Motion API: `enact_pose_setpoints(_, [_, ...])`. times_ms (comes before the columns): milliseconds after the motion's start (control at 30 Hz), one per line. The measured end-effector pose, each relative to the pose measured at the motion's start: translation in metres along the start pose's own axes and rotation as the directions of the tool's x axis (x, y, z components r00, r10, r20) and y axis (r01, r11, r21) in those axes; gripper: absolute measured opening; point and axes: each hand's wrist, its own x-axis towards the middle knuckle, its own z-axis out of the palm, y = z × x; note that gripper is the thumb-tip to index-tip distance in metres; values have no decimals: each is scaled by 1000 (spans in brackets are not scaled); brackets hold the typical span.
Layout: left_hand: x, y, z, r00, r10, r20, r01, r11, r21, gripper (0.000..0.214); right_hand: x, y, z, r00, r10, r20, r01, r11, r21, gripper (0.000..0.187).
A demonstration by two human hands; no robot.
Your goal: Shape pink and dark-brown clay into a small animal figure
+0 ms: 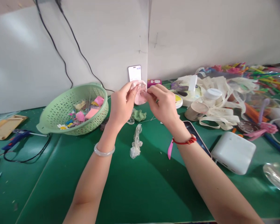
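On the green workbench (130,189), a perforated green plastic basket (84,130) sat at ten o'clock from the hands, a white box (233,152) at four, and open bench lay at six past a crumpled clear film (135,143). A pale pink round pad (140,99) stood roughly upright at twelve o'clock between the hands, round with no long axis, its lower edge showing. The left hand (122,104) and right hand (160,104) were about equally near, their closed fingers (154,90) pinching its upper rim.
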Motion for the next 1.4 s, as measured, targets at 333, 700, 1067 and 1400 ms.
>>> enact_pose_setpoints(333, [1,-5,0,1000,4,15,-4,1000,-1,33,5,0,-4,993,91,77,-99,990,101,51])
enact_pose_setpoints(700, [2,-4,-2,999,10,36,-8,998,-55,36,4,1,-5,997,80,9,-80,990,117,37])
enact_pose_setpoints(1067, [3,-5,-3,1000,-17,23,19,995,-102,36,5,1,-7,986,157,52,-164,969,185,55])
enact_pose_setpoints(1400, [3,-7,-2,1000,0,12,0,999,-48,40,1,3,-3,982,129,138,-151,975,163,50])
